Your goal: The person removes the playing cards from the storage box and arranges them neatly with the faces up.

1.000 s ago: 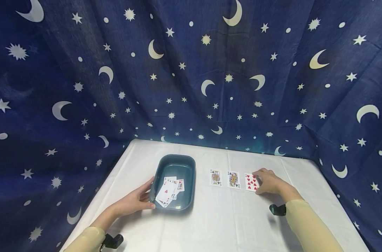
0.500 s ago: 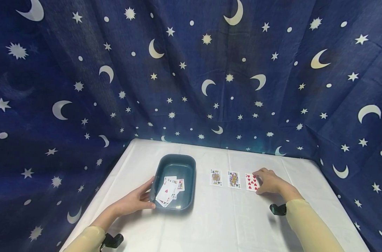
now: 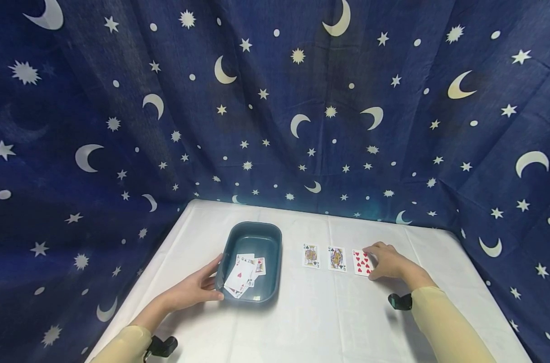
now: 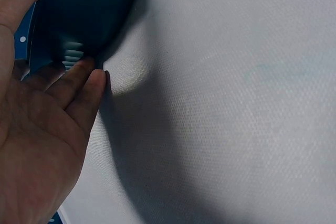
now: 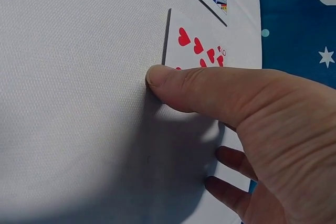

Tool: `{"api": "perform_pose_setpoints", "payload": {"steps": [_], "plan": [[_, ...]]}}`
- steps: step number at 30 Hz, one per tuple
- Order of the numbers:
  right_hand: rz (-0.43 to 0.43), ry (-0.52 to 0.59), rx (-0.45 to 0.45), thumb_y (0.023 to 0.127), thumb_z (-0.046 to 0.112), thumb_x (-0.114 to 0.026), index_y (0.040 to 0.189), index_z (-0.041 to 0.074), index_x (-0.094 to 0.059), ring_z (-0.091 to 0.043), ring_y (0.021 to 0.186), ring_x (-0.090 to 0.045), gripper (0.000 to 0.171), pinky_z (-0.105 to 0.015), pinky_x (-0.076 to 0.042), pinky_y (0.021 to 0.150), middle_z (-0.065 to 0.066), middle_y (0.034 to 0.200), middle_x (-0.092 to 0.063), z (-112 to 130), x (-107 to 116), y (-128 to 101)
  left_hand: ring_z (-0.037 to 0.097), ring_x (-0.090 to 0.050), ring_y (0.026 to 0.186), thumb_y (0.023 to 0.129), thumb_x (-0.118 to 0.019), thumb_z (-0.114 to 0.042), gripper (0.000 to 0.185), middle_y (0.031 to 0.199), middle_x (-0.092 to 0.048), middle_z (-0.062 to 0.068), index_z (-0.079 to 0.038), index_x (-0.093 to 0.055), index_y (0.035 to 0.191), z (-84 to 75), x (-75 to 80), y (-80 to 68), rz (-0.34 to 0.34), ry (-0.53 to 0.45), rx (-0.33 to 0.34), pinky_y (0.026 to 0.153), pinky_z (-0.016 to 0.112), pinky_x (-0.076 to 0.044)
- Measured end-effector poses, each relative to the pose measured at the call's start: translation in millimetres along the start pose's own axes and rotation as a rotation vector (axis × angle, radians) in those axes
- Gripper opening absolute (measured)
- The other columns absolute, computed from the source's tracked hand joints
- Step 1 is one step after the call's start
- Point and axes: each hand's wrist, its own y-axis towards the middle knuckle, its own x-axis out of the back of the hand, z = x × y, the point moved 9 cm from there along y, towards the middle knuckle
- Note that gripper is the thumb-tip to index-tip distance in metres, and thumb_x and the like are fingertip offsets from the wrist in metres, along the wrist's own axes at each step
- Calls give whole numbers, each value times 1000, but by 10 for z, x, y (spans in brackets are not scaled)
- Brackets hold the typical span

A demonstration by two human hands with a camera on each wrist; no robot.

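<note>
A teal tub (image 3: pixel 272 239) sits left of centre on the white table and holds several loose face-up cards (image 3: pixel 242 275). My left hand (image 3: pixel 197 288) rests against the tub's left wall with straight fingers; in the left wrist view the fingertips (image 4: pixel 86 77) touch the tub's (image 4: pixel 79 19) base. Three cards lie in a row to the right: a king (image 3: pixel 310 255), a queen (image 3: pixel 336 258) and a hearts card (image 3: pixel 360 262). My right hand (image 3: pixel 377 260) arches over the hearts card. Its thumb (image 5: pixel 173 83) presses the near edge of the hearts card (image 5: pixel 198 45), and the fingers curl over the far side.
The white tablecloth (image 3: pixel 320 322) spreads bare in front of the cards and tub. A dark blue curtain with moons and stars (image 3: pixel 275 126) closes in the back and both sides. Black wrist cameras (image 3: pixel 400 301) sit on both forearms.
</note>
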Motion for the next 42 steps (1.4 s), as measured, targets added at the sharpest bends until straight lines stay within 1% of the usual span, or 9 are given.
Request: {"api": "perform_pose_setpoints", "payload": {"steps": [7,15,26,31,34,37,42], "plan": [[17,-5,-12,70,25,-94,145,6,-56,-50,132,-39,87,-76,-35,106,-26,145,-44,6,-5,-1,44,-39,144,90,-81,-13,107,167,-14,27,-17,-6,166,19,2,-2,-11,7,14,108,28,-47],[7,10,4,69,23,-94,144,5,-56,-50,132,-38,86,-76,-34,106,-26,144,-45,-19,-15,17,43,-39,144,89,-81,-15,107,167,-15,26,-17,-7,166,30,9,-4,-19,21,24,108,29,-47],[10,13,15,71,21,-93,144,3,-56,-51,132,-37,84,-76,-34,107,-27,144,-45,33,14,-30,43,-38,144,89,-81,-14,107,168,-14,24,-18,-7,166,33,15,7,-11,13,12,109,29,-47],[0,29,14,72,25,-92,147,3,-53,-53,133,-36,87,-77,-32,107,-29,146,-43,9,18,-30,43,-38,144,89,-81,-13,107,167,-14,25,-18,-6,166,25,9,11,-3,0,0,109,28,-47],[-35,28,37,74,29,-90,147,2,-51,-54,133,-36,87,-77,-30,109,-31,146,-42,16,52,-23,44,-38,144,90,-80,-13,107,167,-13,26,-17,-6,166,13,1,10,7,-4,-12,109,29,-47],[-105,19,91,76,32,-89,146,-1,-52,-52,132,-37,85,-74,-32,110,-32,145,-44,101,128,-20,47,-38,143,91,-80,-12,107,167,-11,27,-15,-4,166,-6,-4,1,12,-4,-22,109,31,-47],[-236,-12,179,82,33,-85,147,2,-53,-47,132,-40,79,-69,-37,109,-26,146,-48,389,284,-43,47,-38,143,90,-80,-13,107,167,-12,28,-15,-5,166,-18,-5,-4,3,6,-12,110,32,-46]]}}
